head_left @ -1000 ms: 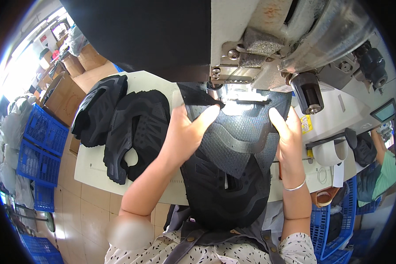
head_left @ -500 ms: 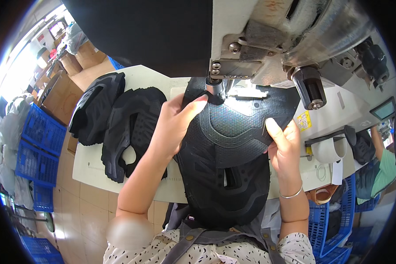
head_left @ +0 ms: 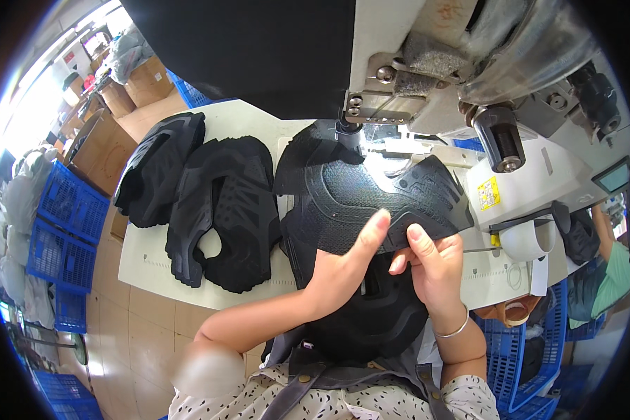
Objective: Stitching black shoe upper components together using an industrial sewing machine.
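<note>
A black shoe upper (head_left: 350, 189) with a mesh-textured panel lies under the head of a sewing machine (head_left: 353, 136). My left hand (head_left: 339, 273) pinches its near edge, thumb on top and fingers hidden beneath. Close beside it, my right hand (head_left: 435, 269) grips the same edge, thumb on top. Toward me, more black shoe uppers (head_left: 378, 322) lie stacked, partly covered by the held one and by my hands.
Two further piles of black uppers, a nearer pile (head_left: 220, 210) and a farther one (head_left: 159, 171), rest left on the pale worktable (head_left: 147, 276). A white cup-shaped part (head_left: 528, 241) stands at right. Blue crates (head_left: 66, 227) line the left floor. Another person's green sleeve (head_left: 612, 273) shows far right.
My left hand has left the upper's far left edge beside the machine head and come down to the near edge. My right hand has shifted slightly nearer. The upper has turned under the head.
</note>
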A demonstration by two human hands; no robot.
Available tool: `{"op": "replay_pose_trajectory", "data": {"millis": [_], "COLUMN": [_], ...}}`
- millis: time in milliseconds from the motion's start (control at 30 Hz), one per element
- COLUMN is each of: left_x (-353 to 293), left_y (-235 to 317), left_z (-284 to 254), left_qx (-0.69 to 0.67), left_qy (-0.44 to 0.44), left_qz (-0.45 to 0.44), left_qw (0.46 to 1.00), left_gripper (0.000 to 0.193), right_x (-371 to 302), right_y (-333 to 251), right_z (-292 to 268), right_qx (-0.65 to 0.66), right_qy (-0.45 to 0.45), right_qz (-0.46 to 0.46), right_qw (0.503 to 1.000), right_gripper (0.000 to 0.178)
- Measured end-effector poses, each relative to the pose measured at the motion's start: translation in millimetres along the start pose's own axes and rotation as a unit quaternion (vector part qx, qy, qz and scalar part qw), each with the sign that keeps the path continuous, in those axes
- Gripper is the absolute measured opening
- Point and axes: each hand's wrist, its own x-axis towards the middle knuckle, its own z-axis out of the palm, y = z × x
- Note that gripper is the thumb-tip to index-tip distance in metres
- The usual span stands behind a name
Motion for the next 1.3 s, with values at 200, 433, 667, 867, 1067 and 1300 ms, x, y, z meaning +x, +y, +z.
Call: {"op": "replay_pose_trajectory", "data": {"millis": [200, 433, 667, 867, 1067, 1300], "left_x": [12.6, 13.0, 19.3, 26.7, 32.5, 37.2], "left_y": [-6.8, 1.5, 11.0, 12.0, 16.9, 31.5], "left_z": [0.9, -5.6, -13.4, -17.7, -19.2, -27.3], "left_qx": [-0.102, -0.078, -0.139, -0.136, -0.091, -0.091], "left_qy": [0.084, 0.058, 0.036, 0.018, 0.022, 0.011], "left_qz": [0.117, 0.068, 0.044, 0.059, 0.056, 0.011], "left_qw": [0.984, 0.993, 0.989, 0.989, 0.994, 0.996], "left_gripper": [0.019, 0.013, 0.013, 0.014, 0.016, 0.019], "right_x": [-23.6, 44.8, 54.3, 60.0, 63.5, 56.4], "right_y": [-41.9, -30.6, -39.8, -46.5, -43.0, -39.4], "right_z": [-12.0, -46.5, -46.9, -44.3, -49.1, -44.8], "right_qx": [-0.256, -0.455, -0.192, -0.189, -0.183, -0.179], "right_qy": [-0.215, 0.034, -0.027, -0.049, -0.04, -0.055], "right_qz": [0.09, -0.278, -0.095, -0.106, -0.087, -0.121], "right_qw": [0.938, 0.845, 0.976, 0.975, 0.978, 0.975], "right_gripper": [0.018, 0.02, 0.026, 0.025, 0.024, 0.021]}}
